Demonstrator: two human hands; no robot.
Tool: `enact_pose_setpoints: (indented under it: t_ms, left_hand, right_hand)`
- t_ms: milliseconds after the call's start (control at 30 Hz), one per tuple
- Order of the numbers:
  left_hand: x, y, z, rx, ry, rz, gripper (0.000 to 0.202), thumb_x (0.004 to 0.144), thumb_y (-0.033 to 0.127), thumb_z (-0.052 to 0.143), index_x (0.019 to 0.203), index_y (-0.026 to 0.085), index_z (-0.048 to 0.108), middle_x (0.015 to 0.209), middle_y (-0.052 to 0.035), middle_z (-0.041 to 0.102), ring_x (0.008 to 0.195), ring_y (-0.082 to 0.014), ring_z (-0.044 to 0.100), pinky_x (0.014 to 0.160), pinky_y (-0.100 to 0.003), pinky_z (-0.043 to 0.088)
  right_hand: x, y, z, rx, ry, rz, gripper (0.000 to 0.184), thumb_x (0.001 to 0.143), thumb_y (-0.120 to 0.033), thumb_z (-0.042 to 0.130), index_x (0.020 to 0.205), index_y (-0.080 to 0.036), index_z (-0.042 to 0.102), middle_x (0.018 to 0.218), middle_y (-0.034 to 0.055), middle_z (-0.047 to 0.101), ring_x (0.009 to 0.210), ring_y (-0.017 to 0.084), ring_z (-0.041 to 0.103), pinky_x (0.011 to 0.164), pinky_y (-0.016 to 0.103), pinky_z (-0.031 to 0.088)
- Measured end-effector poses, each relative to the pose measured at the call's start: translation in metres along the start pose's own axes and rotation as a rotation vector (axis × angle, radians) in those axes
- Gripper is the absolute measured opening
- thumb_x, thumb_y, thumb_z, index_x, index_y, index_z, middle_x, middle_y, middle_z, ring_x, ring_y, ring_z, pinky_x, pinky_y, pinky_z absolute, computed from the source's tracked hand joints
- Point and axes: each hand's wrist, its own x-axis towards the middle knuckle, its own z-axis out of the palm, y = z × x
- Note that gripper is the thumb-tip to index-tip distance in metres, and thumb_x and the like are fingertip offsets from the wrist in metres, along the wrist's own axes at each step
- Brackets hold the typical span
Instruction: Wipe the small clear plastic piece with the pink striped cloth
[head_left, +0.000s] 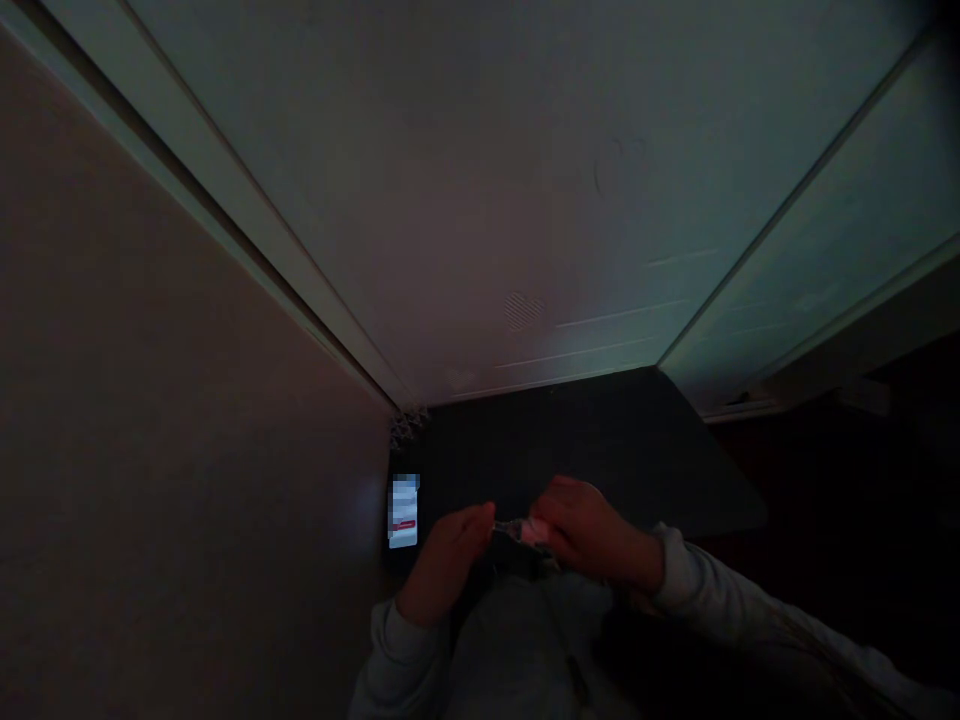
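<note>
A small item [534, 531] is held between the two hands, in front of the person's body. Its wider part, lit pinkish, is gripped by the closed fingers of the right hand [589, 525], at three o'clock of it. Its narrow, shiny end is pinched at nine o'clock by the fingertips of the left hand [454, 555]. What the item is cannot be told in this dim light, nor whether the surface is touched by it.

Below and beyond the hands, a dark surface [585, 445] is seen. At nine o'clock, just beside the left hand, a phone [405, 512] with lit screen is placed. Between ten and eleven, a lattice-like object [409, 425] is set in the corner. At twelve o'clock the surface is bordered by a pale panel [450, 200], on which a heart-shaped mark [523, 311] is shown.

At nine to ten o'clock, the left side is closed by a brownish wall [187, 450], near the phone. More width is given toward three o'clock, where the surface is ended by a rounded corner, and very dark shadow is found past it.
</note>
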Motion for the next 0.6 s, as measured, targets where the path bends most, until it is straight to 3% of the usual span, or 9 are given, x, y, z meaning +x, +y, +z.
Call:
enact_pose_setpoints:
  t_ms: [300, 600]
  left_hand:
    - [-0.002, 0.007, -0.007, -0.013, -0.116, -0.004, 0.035, 0.083, 0.045, 0.033, 0.064, 0.018, 0.042, 0.057, 0.0053, 0.038, 0.054, -0.0094, 0.034, 0.051, -0.023, 0.027]
    - [0.002, -0.003, -0.011, -0.025, -0.224, 0.075, 0.026, 0.083, 0.039, 0.039, 0.086, 0.016, 0.049, 0.064, 0.0028, 0.051, 0.061, -0.0108, 0.047, 0.059, -0.023, 0.034]
  right_hand:
    - [0.000, 0.002, 0.002, 0.023, -0.028, 0.059, 0.017, 0.080, -0.019, 0.040, 0.073, -0.016, 0.055, 0.067, 0.0049, 0.058, 0.065, 0.016, 0.048, 0.063, 0.028, 0.033]
    - [-0.001, 0.003, 0.003, 0.062, -0.028, 0.089, 0.016, 0.079, -0.017, 0.040, 0.076, -0.016, 0.055, 0.068, 0.0049, 0.059, 0.065, 0.016, 0.049, 0.063, 0.028, 0.034]
